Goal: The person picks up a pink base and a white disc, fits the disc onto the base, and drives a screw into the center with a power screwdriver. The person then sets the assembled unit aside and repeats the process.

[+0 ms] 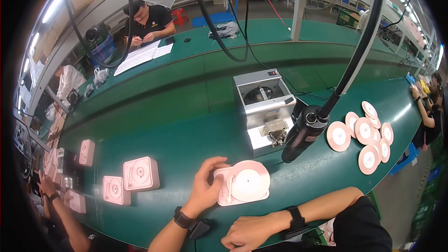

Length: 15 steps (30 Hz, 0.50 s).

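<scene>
My left hand (207,186) is closed around the left side of a pink toy record player (233,196), thumb on its top. A pale pink disc (249,180) sits on that player, covering most of its face beside the small tonearm. At the table's near edge lies my right hand (249,231), back upward and fingers curled under; whatever they may hold is hidden. Just beyond the player, a black electric screwdriver (305,133) hangs from its cable, next to a grey screw feeder (261,112).
Several loose pink discs (338,136) lie overlapping on the green table (186,135) at right. Pink players without discs (141,173) stand at left. A co-worker's hand (46,184) is at far left; another person (149,23) sits across, and one more (427,107) works at far right.
</scene>
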Each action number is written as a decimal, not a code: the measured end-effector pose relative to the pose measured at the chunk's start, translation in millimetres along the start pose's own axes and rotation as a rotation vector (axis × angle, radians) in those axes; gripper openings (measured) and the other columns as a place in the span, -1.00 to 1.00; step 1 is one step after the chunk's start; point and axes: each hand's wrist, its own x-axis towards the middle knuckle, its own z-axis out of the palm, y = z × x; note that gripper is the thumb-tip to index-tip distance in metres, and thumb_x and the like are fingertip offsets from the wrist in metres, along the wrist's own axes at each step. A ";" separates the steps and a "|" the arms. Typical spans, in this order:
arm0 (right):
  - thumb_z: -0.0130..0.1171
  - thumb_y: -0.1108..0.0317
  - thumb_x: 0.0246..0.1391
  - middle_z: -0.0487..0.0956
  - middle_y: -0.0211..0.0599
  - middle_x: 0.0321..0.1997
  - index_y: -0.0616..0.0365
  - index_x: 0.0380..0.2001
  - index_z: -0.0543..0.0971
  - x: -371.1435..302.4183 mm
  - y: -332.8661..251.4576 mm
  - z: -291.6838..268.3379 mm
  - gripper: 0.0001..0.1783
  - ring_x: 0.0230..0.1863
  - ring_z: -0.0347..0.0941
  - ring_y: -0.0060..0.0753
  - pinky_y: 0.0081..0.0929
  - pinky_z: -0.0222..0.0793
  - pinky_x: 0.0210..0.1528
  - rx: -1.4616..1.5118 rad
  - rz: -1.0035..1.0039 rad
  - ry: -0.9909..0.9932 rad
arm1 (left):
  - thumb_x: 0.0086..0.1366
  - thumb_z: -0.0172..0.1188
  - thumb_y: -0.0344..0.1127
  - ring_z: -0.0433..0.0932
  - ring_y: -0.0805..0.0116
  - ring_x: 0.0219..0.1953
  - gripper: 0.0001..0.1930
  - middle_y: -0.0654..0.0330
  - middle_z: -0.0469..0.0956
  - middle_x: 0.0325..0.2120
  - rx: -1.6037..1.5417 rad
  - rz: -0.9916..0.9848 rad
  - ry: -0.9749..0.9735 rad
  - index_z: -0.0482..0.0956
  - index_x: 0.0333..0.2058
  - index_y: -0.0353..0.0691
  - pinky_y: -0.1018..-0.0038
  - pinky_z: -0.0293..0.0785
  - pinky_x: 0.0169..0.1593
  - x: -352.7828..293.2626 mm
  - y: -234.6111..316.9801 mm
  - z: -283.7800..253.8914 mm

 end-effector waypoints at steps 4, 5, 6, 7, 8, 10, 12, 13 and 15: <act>0.29 0.20 0.21 0.52 -0.31 -0.60 0.12 -0.33 0.51 6.8 17.9 5.3 -0.76 -0.46 0.58 -0.10 -0.13 0.39 -0.43 0.112 0.019 0.084 | 0.33 0.00 -0.63 0.61 0.31 0.04 -0.52 0.02 0.64 -0.03 0.013 0.026 0.034 0.41 0.23 -0.32 0.37 0.50 0.19 -0.5 -10.5 1.2; 0.27 0.21 0.21 0.50 -0.33 -0.65 0.10 -0.35 0.51 6.5 18.3 3.0 -0.78 -0.48 0.56 -0.10 -0.12 0.37 -0.44 0.152 0.032 0.117 | 0.33 -0.01 -0.63 0.61 0.31 0.04 -0.53 0.02 0.64 -0.03 0.021 0.025 0.037 0.41 0.21 -0.32 0.37 0.50 0.19 -2.3 -11.0 1.7; 0.27 0.21 0.21 0.50 -0.33 -0.65 0.10 -0.35 0.51 5.8 18.2 1.5 -0.78 -0.48 0.56 -0.10 -0.12 0.37 -0.44 0.152 0.032 0.118 | 0.33 -0.01 -0.62 0.61 0.31 0.04 -0.55 0.02 0.64 -0.03 0.028 0.024 0.040 0.42 0.20 -0.33 0.37 0.49 0.20 -3.3 -11.5 2.3; 0.27 0.22 0.20 0.51 -0.32 -0.62 0.11 -0.35 0.51 4.7 17.8 0.3 -0.78 -0.47 0.56 -0.09 -0.12 0.37 -0.43 0.139 0.004 0.140 | 0.33 -0.01 -0.62 0.61 0.31 0.04 -0.56 0.02 0.64 -0.03 0.034 0.021 0.042 0.43 0.19 -0.33 0.37 0.49 0.21 -2.7 -12.9 2.6; 0.27 0.22 0.20 0.52 -0.32 -0.60 0.11 -0.35 0.51 3.4 17.8 -0.8 -0.78 -0.47 0.56 -0.08 -0.11 0.38 -0.43 0.127 -0.024 0.162 | 0.33 -0.01 -0.62 0.61 0.31 0.04 -0.56 0.02 0.64 -0.03 0.033 0.019 0.041 0.43 0.19 -0.33 0.37 0.49 0.21 -0.4 -14.0 1.8; 0.27 0.23 0.19 0.53 -0.31 -0.58 0.11 -0.35 0.51 3.8 19.5 3.2 -0.79 -0.47 0.56 -0.08 -0.11 0.39 -0.42 0.132 -0.043 0.197 | 0.34 -0.01 -0.63 0.61 0.31 0.04 -0.56 0.02 0.64 -0.02 0.033 0.045 0.036 0.43 0.19 -0.34 0.37 0.48 0.22 0.3 -13.1 -2.1; 0.26 0.23 0.20 0.55 -0.30 -0.55 0.12 -0.36 0.49 4.2 25.8 6.9 -0.78 -0.47 0.56 -0.06 -0.12 0.41 -0.42 0.006 -0.148 0.281 | 0.34 -0.02 -0.63 0.61 0.31 0.04 -0.57 0.01 0.64 -0.02 0.027 0.047 0.025 0.43 0.18 -0.35 0.37 0.48 0.22 -3.3 -14.1 -1.4; 0.25 0.23 0.20 0.55 -0.29 -0.53 0.13 -0.37 0.48 4.5 28.1 9.7 -0.77 -0.46 0.56 -0.06 -0.13 0.42 -0.42 -0.057 -0.199 0.323 | 0.33 -0.01 -0.63 0.60 0.30 0.03 -0.58 0.01 0.63 -0.03 0.026 0.032 0.032 0.44 0.16 -0.36 0.37 0.48 0.21 -8.5 -15.5 0.3; 0.25 0.23 0.20 0.56 -0.27 -0.52 0.14 -0.38 0.48 4.1 33.5 5.9 -0.76 -0.46 0.57 -0.05 -0.13 0.43 -0.42 -0.152 -0.211 0.316 | 0.31 0.00 -0.62 0.59 0.28 0.01 -0.60 0.01 0.63 -0.05 0.027 0.018 0.058 0.48 0.12 -0.38 0.37 0.47 0.19 -7.3 -14.1 0.4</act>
